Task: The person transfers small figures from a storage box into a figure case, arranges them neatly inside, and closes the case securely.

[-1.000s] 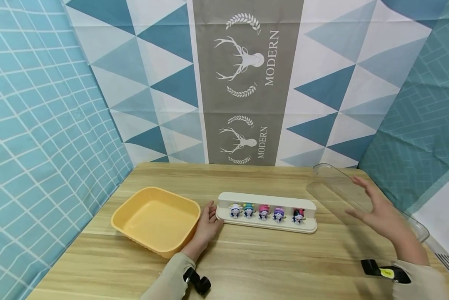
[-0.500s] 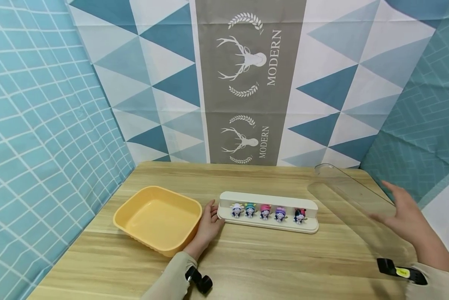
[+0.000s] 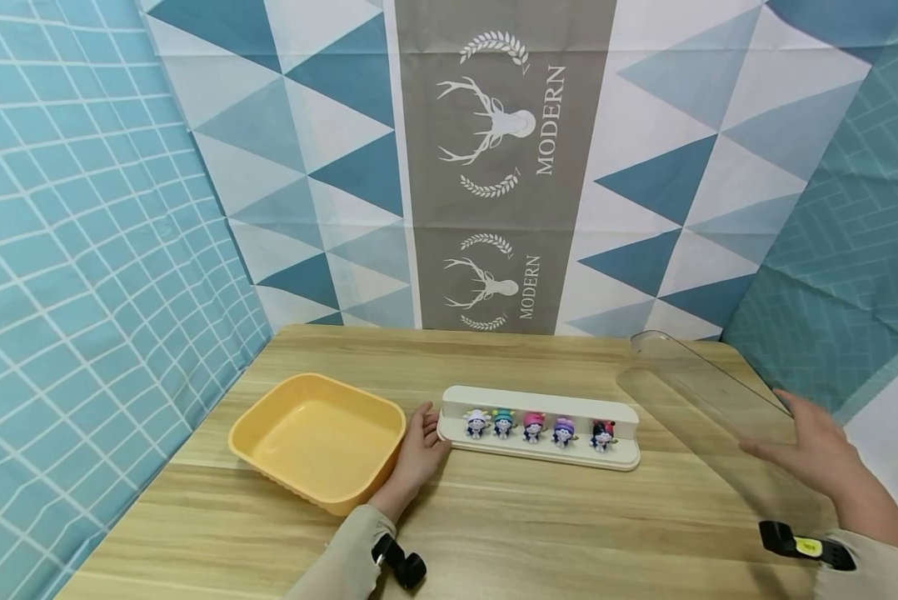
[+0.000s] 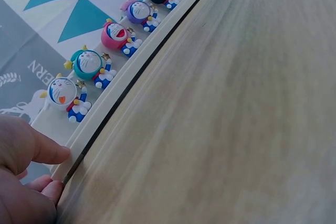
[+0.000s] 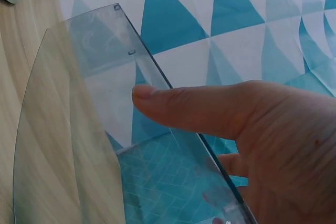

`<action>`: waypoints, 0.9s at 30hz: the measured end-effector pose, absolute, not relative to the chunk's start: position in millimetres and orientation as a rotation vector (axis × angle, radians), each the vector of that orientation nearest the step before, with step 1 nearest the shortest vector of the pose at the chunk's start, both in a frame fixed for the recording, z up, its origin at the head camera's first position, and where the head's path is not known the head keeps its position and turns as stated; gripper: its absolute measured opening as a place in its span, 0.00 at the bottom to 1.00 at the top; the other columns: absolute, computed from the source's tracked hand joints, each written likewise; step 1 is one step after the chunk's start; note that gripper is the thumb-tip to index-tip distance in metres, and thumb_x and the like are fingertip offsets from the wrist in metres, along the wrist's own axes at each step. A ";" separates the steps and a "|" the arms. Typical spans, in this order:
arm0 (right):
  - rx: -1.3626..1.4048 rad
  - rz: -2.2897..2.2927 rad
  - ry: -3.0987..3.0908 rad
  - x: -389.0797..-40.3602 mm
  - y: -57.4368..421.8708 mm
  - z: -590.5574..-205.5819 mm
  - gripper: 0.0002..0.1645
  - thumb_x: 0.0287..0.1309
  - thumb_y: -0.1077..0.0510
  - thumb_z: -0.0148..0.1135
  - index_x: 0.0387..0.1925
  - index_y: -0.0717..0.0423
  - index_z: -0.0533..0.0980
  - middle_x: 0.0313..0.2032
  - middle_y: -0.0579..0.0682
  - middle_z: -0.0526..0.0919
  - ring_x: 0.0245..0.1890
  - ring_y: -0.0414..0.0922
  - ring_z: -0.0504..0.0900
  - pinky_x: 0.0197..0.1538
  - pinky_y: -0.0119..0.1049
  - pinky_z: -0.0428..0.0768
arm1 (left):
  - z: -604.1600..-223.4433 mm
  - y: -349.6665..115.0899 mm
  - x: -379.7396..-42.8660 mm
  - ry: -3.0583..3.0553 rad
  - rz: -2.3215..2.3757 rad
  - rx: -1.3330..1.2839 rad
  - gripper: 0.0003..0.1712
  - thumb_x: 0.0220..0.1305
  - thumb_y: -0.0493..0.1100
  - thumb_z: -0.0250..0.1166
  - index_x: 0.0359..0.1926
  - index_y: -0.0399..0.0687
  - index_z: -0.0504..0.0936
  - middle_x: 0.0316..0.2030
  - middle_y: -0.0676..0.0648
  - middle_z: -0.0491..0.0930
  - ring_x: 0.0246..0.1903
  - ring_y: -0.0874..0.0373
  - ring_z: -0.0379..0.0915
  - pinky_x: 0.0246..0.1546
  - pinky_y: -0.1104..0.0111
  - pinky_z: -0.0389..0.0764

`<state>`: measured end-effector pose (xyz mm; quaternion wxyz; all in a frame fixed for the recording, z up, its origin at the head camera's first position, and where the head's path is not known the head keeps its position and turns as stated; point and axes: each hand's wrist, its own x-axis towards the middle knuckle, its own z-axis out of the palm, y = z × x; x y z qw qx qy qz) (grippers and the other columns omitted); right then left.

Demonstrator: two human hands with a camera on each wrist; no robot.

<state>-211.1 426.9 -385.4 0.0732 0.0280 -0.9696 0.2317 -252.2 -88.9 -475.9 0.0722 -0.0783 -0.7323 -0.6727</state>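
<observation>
A long cream display stand (image 3: 524,452) lies on the table with several small cartoon figurines (image 3: 534,427) in a row. Their hats are white, teal, pink, purple and black. My left hand (image 3: 421,446) holds the stand's left end; in the left wrist view one finger (image 4: 52,150) lies on its rim and another touches the edge below. To the right, a clear plastic cover (image 3: 707,417) stands on the table at a slant. My right hand (image 3: 820,450) grips its upper edge, thumb (image 5: 157,100) on the near face and other fingers behind.
A yellow plastic basin (image 3: 317,442) sits left of my left forearm. The wooden table (image 3: 539,533) ends at a patterned cloth backdrop (image 3: 486,192). Blue tiled cloth (image 3: 104,292) hangs along the left side.
My right hand has moved right and slightly down from above the cover, and its spread fingers have come together on the cover's edge. The left hand stays at the stand's end.
</observation>
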 end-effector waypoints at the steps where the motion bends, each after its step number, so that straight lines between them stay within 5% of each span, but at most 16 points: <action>1: 0.061 0.694 -2.944 -211.4 427.9 -385.7 0.62 0.61 0.43 0.66 0.72 0.77 0.40 0.64 0.86 0.46 0.60 0.84 0.48 0.49 0.78 0.59 | -476.2 -88.9 -252.6 -2.203 -2.018 -0.234 0.41 0.58 0.18 0.57 0.70 0.20 0.48 0.58 0.22 0.62 0.61 0.27 0.63 0.61 0.45 0.69; 27: 0.122 0.475 -3.003 -213.0 430.9 -393.6 0.51 0.67 0.38 0.58 0.68 0.76 0.54 0.60 0.83 0.54 0.55 0.84 0.54 0.42 0.77 0.58 | -477.5 -89.5 -253.0 -2.202 -2.007 -0.233 0.42 0.57 0.19 0.57 0.70 0.21 0.49 0.58 0.22 0.63 0.61 0.27 0.63 0.62 0.45 0.68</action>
